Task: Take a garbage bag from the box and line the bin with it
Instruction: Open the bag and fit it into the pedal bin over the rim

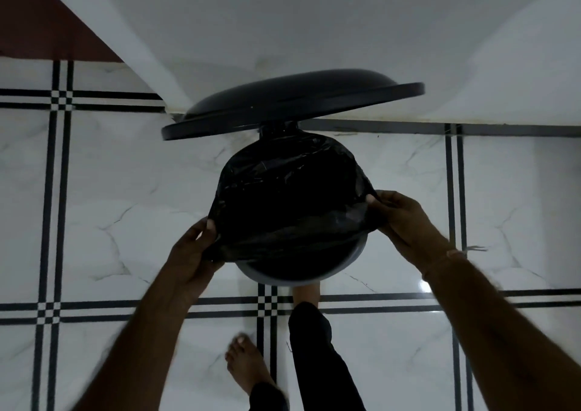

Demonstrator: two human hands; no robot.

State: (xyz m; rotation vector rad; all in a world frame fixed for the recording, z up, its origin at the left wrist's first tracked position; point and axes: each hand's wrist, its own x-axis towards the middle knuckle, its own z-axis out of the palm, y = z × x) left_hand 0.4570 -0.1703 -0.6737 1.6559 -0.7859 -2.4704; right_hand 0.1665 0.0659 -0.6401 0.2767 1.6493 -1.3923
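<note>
A round pedal bin (301,280) stands on the floor against the wall, its dark lid (292,102) raised and tilted back. A black garbage bag (292,203) is spread across the bin's mouth and covers most of it; the pale near rim still shows below the bag's edge. My left hand (191,253) grips the bag's edge at the bin's left side. My right hand (408,219) grips the bag's edge at the right side. The bag box is not in view.
White marble floor tiles (125,190) with black stripe borders lie all around. A white wall (345,17) rises right behind the bin. One bare foot (306,294) rests at the bin's base; the other foot (248,363) stands nearer on the floor.
</note>
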